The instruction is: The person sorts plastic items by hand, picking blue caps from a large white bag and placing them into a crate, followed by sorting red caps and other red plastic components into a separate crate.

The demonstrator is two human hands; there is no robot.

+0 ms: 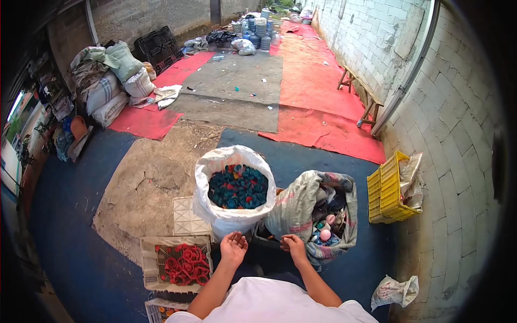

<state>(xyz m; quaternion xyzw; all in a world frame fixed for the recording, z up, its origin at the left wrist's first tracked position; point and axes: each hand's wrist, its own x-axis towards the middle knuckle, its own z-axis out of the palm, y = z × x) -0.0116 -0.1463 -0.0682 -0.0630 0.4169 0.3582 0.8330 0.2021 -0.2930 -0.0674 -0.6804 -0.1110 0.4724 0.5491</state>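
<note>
My left hand (234, 246) is palm up just in front of a white sack (226, 218). Its fingers are loosely bent and apart, with nothing visible in the palm. Inside the sack lies a heap of mostly dark teal bottle caps (238, 188), mixed with some red and orange ones. My right hand (292, 246) is at the near left side of a grey-green woven sack (291, 212). Its fingers are curled together, and whatever they may hold is hidden. Mixed plastic pieces, with a pink round one (325, 235) among them, fill that sack's opening.
A crate (148, 269) of red plastic rings stands at left, another crate (156, 312) below it. At right are a yellow crate (381, 188), a small white sack (396, 293) and a wooden bench (362, 89) along the wall. Stuffed sacks (105, 91) and water jugs (256, 40) stand farther back.
</note>
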